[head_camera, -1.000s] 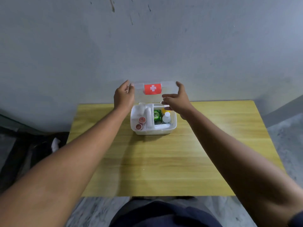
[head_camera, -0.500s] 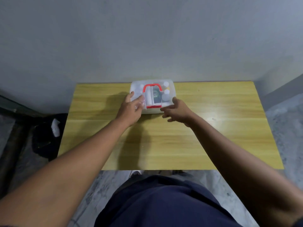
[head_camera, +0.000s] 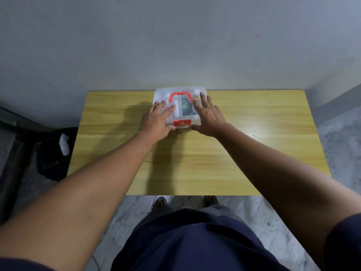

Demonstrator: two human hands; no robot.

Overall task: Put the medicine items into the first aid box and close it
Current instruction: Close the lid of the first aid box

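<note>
- The left hand [head_camera: 156, 120] lies flat, fingers straight and spread, on the left part of the lid of the translucent white plastic first aid box [head_camera: 162, 94]; it grips nothing.
- The right hand [head_camera: 209, 116] presses the lid's right part the same way, fingers extended, thumb low by the front wall.
- Between the hands sit the folded red plastic handle [head_camera: 179, 93] and the red front latch [head_camera: 182, 122] (lid down).
- A green-labelled item [head_camera: 184, 109] shows dimly through the lid, just left of the right fingers.
- Under both wrists lies the yellow wooden table [head_camera: 254, 133].
</note>
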